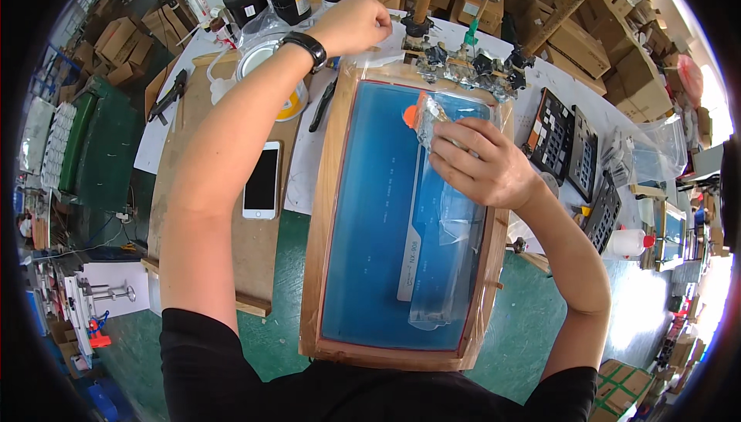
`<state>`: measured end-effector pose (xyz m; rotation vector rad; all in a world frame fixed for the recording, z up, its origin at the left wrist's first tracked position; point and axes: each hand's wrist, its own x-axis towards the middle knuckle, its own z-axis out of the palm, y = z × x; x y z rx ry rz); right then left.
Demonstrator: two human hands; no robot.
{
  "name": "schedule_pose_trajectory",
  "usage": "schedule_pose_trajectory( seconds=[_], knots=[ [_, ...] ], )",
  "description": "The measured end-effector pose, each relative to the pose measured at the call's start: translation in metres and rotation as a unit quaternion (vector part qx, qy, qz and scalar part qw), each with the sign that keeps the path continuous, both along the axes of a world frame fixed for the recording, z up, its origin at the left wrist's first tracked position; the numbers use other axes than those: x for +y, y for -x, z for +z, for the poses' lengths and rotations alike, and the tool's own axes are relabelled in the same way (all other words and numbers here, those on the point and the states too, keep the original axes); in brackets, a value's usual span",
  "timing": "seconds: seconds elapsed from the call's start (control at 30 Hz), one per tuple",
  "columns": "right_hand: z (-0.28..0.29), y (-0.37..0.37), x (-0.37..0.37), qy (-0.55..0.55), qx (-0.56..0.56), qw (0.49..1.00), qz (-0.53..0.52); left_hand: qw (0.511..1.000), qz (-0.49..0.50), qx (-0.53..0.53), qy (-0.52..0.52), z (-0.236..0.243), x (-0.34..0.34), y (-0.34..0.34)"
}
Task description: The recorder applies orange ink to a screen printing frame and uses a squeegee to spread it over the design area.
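My left hand (361,27) reaches to the top edge of the wooden-framed blue screen (363,213), its fingers curled near the clamp hardware (455,67); anything in them is hidden. My right hand (482,163) grips a crumpled, silvery scraper-like piece (424,117) with an orange end, over the upper right of the screen. Below it a long clear plastic strip and a pale label piece (409,264) lie along the screen's blue surface, partly under a glossy film.
Black tubs (285,1) and a white-yellow can (289,98) stand behind my left arm. A phone (261,181), black pliers (323,105) and a black clamp (168,94) lie on the left. Black panels (548,136) and a white bottle (625,243) sit right; cardboard boxes (579,51) are behind.
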<state>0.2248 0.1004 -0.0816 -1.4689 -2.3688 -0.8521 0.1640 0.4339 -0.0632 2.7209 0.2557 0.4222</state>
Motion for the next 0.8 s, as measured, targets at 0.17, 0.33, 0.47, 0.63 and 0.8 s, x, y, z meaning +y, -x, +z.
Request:
schedule_pose_trajectory(
  seconds=[0.17, 0.33, 0.47, 0.63, 0.8],
  knots=[
    [-0.001, -0.001, 0.001, -0.003, 0.002, 1.0, 0.002, 0.999, -0.001, -0.016, -0.039, -0.019, 0.001, -0.005],
    [-0.001, -0.001, 0.001, -0.002, -0.001, 1.0, 0.0, 1.0, -0.024, -0.016, -0.002, -0.021, 0.007, -0.003],
    [-0.001, -0.001, 0.001, -0.002, 0.003, 1.0, -0.011, 0.998, 0.044, -0.04, -0.034, -0.015, 0.0, 0.007],
    [-0.001, -0.002, 0.003, -0.019, -0.007, 1.0, -0.002, 0.996, 0.05, -0.077, -0.006, -0.011, -0.007, 0.019],
    [0.0, 0.0, 0.001, -0.007, 0.0, 1.0, -0.01, 0.986, 0.002, -0.099, -0.134, -0.013, 0.001, 0.033]
  ],
)
